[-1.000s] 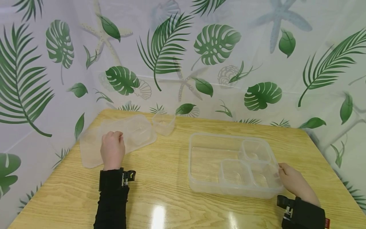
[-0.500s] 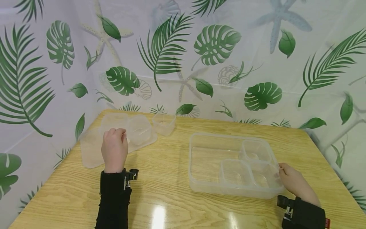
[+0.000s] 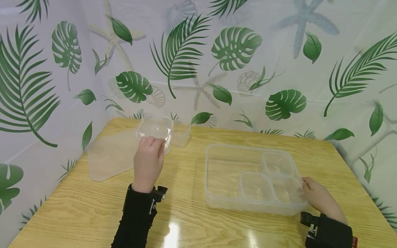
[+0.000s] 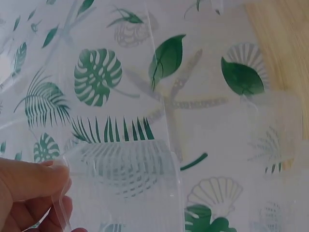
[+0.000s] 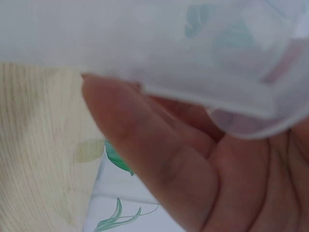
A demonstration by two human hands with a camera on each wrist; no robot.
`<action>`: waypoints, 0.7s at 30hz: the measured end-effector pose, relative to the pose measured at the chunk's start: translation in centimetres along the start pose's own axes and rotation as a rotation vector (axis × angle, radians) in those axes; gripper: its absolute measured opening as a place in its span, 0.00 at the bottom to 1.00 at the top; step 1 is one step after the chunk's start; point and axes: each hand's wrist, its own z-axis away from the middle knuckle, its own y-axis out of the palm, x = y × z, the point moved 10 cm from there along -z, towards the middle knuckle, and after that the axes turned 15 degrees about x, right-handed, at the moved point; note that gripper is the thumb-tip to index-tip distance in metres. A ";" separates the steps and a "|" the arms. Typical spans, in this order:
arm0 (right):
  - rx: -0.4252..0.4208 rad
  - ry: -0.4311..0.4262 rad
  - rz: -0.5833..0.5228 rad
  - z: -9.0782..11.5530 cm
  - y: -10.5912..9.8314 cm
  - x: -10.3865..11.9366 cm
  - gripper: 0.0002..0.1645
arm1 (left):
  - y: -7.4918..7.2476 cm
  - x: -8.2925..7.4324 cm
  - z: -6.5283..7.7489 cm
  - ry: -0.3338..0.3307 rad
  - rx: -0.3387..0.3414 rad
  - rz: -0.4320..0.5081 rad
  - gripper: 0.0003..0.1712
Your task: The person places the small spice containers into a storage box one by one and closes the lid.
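In the head view my left hand pinches the rim of a small clear plastic container, held up above the table's left side. The left wrist view shows the thumb and fingers on the rim of this container. My right hand grips the right side of a large clear plastic box. In the right wrist view, fingers lie against the wall of the box. Several small containers sit in the right part of the box, and its left part shows bare bottom.
A flat translucent lid lies on the wooden table at the left. Another small clear container stands near the back edge, partly behind the held one. A leaf-printed curtain hangs behind the table.
My left hand has moved right with the small container, lifting it off the lid area, and it now overlaps the containers behind. The right hand and the large box have stayed still.
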 end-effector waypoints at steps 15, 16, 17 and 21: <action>-0.047 -0.015 -0.002 0.2 -0.1 0.3 0.29 | 4.4 -8.6 1.0 0.329 0.059 0.034 0.05; -0.044 -0.013 -0.001 0.2 -0.1 0.3 0.29 | 4.5 -9.0 1.1 0.342 0.062 0.044 0.05; -0.042 -0.012 -0.002 0.2 -0.1 0.3 0.30 | 4.6 -9.3 1.2 0.354 0.064 0.054 0.06; -0.028 -0.004 -0.007 0.1 -0.1 0.1 0.30 | 5.3 -10.6 1.5 0.401 0.099 0.075 0.05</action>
